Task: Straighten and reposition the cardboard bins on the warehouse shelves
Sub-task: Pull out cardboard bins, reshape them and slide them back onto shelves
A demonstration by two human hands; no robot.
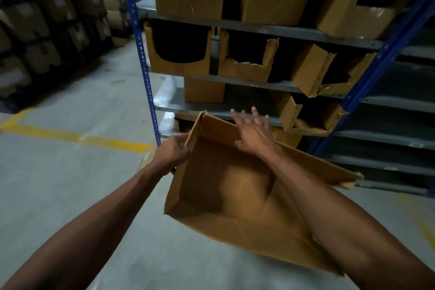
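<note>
An empty brown cardboard bin [219,198] hangs in front of me, its open top facing up toward the camera. My left hand [173,152] grips its left upper edge, fingers curled round the cardboard. My right hand [253,134] is above the bin's far wall with straight, spread fingers; whether it touches the cardboard I cannot tell. Behind stands a shelf rack [256,27] with blue uprights and grey boards. Several torn cardboard bins sit on it, one at the left [179,66] fairly straight, and one at the right [310,70] turned askew.
A blue upright [143,59] marks the rack's left corner. The third shelf board [169,101] shows bare grey metal beside a small box [204,89]. Grey concrete floor with a yellow line [77,138] lies at the left. Stacked cartons [42,21] fill the far left aisle.
</note>
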